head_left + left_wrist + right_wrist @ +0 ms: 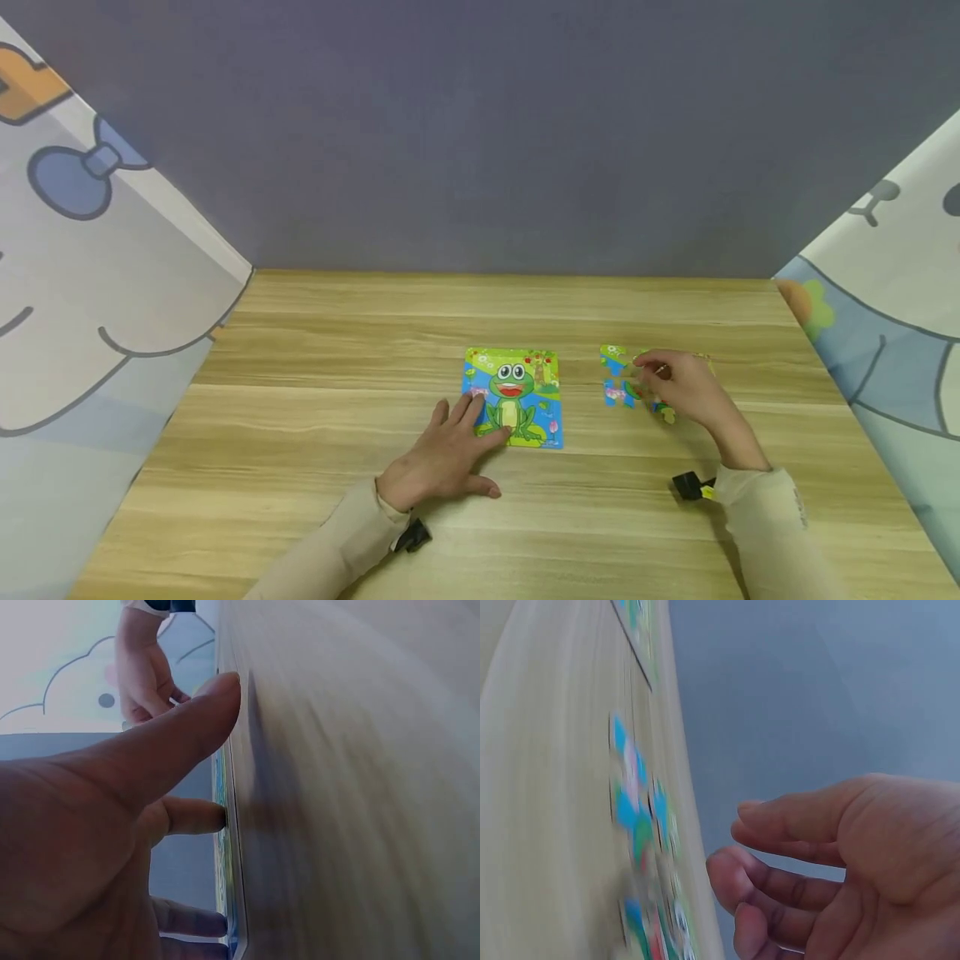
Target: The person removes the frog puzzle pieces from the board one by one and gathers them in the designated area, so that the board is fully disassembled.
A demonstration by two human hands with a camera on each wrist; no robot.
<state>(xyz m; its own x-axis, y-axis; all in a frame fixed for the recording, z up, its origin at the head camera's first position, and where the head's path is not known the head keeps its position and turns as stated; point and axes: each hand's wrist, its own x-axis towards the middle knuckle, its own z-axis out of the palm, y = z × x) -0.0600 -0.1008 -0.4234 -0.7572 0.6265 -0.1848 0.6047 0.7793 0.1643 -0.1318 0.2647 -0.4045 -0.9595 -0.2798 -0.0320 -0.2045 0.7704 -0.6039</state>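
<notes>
A square board with a frog picture (pixel 546 408) lies flat on the wooden table. Spread fingers of my left hand (pixel 446 454) touch its left and lower parts; in the left wrist view the fingertips (pixel 206 815) meet the board's thin edge. To the right of the board lie several colourful jigsaw pieces (pixel 618 393), partly hidden by my right hand (pixel 684 387). That hand hovers over them with bent fingers. In the right wrist view, nothing shows between its thumb and fingers, and the jigsaw pieces (pixel 630 780) lie apart from it.
The wooden table (pixel 337 358) reaches back to a plain grey wall (pixel 480 142). Panels with cartoon figures stand at the left (pixel 150 275) and right (pixel 892 275). Black wrist devices show at the left cuff (pixel 412 536) and right cuff (pixel 687 486).
</notes>
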